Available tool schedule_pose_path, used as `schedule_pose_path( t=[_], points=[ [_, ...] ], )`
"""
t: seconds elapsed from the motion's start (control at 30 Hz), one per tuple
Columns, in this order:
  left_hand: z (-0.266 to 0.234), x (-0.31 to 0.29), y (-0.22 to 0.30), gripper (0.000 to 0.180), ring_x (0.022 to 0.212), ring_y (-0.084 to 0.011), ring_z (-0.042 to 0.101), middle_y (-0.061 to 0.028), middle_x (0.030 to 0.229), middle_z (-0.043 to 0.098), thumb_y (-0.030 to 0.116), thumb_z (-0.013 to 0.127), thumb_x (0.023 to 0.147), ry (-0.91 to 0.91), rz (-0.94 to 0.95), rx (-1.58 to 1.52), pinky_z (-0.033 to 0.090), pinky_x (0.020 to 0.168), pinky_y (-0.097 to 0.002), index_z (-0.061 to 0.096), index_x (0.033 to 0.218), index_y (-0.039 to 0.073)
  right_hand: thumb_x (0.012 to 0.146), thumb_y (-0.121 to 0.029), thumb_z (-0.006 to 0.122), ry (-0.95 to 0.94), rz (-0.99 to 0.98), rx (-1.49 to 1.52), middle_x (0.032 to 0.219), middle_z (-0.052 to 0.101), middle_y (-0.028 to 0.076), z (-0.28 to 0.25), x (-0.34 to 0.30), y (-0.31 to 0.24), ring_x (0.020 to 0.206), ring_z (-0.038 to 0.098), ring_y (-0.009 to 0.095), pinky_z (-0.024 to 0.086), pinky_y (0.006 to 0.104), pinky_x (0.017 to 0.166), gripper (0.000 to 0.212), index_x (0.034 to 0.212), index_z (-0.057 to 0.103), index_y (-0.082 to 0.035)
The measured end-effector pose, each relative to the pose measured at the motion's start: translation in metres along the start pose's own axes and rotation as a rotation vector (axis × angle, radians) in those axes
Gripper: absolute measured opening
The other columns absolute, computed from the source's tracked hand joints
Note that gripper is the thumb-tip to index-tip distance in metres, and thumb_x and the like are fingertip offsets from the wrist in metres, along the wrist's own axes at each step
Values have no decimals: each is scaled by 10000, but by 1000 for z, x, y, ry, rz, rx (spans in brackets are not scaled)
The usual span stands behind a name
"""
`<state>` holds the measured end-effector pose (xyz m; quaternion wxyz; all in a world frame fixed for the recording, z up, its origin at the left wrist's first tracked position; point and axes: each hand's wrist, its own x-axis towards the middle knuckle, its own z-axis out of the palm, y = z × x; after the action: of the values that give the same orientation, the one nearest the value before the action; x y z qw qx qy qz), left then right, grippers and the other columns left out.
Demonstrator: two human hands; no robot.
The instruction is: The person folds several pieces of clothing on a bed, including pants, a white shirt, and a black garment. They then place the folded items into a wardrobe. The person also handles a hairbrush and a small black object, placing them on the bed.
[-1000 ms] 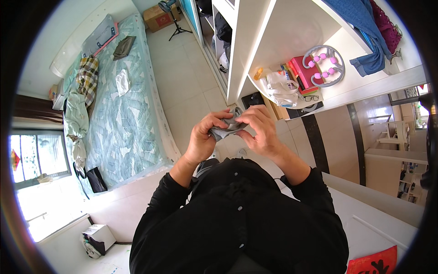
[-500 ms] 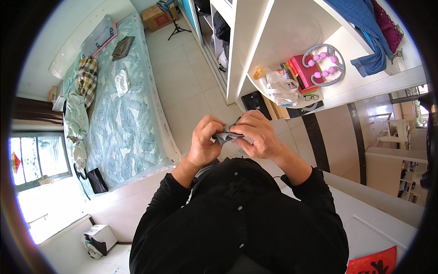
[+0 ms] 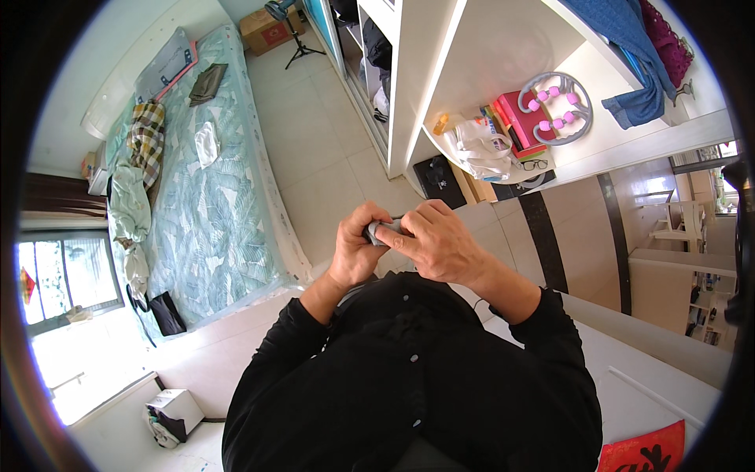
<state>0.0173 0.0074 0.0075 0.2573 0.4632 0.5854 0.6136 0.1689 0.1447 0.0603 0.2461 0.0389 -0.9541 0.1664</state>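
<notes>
1. A bedroom seen from above: pale tiled floor [image 3: 314,149], a bed with a teal leaf-print cover [image 3: 208,204] running from nine towards eleven o'clock, and a white shelf unit [image 3: 503,71] filling the one-to-two o'clock sector.
2. The person, in a black buttoned shirt [image 3: 409,385], holds both hands together at chest height near the frame's centre.
3. The left hand [image 3: 358,245] curls around the left end of a small grey folded object [image 3: 383,230]; its fingers are closed on it, thumb on top.
4. The right hand [image 3: 440,244] covers the object from the three o'clock side, fingers bent and pressed onto it, so most of it is hidden. What the object is cannot be told; it looks like soft grey fabric or a small case.
5. The object sits between the two hands, touching both, well above the floor.
6. To handle it well, the grip should probably stay firm on both ends while the thumbs work the middle, keeping it close to the body so it does not slip.
7. On the shelf at one o'clock lie a white plastic bag [image 3: 478,145], a red box [image 3: 521,122], dark-framed spectacles [image 3: 533,164] and a grey ring-shaped roller with pink knobs [image 3: 557,106].
8. A blue cloth [image 3: 621,47] hangs higher up.
</notes>
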Motion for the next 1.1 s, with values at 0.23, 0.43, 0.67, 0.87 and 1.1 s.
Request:
schedule_pose_path(
  t=[0.23,0.43,0.67,0.87,1.1],
  points=[
    [6,-2,0,336,808,-97,562,6,867,522,-168,637,706,101,-255,-343,479,595,-251,494,899,67,829,-100,712,176,55,-125,801,448,24,18,-12,-11,702,508,203,466,338,648,541,1367,689,-152],
    [15,1,6,358,803,-125,593,-54,1008,563,-187,651,708,197,-156,-445,523,545,-274,444,848,69,758,27,723,391,226,34,802,545,56,34,-10,-9,679,562,241,483,364,592,452,1197,707,-81],
    [-2,5,16,362,876,-136,538,-104,1150,549,-154,732,707,38,50,19,499,676,-261,478,876,42,692,177,609,490,461,388,761,527,67,39,-5,-11,599,475,171,404,307,562,443,1085,681,-15],
    [-17,6,25,328,814,-143,547,-93,1071,585,-97,781,746,-135,-73,-105,460,630,-293,507,873,33,709,158,622,362,667,688,718,431,-29,29,-14,-4,650,384,60,319,247,567,392,1057,696,-7],
    [-18,-7,6,289,701,-124,581,-48,838,627,-103,740,825,-16,-195,313,533,636,-312,488,805,36,752,125,659,330,600,679,711,409,-48,25,-7,-4,638,382,49,332,246,562,340,1050,726,-23]
  ],
)
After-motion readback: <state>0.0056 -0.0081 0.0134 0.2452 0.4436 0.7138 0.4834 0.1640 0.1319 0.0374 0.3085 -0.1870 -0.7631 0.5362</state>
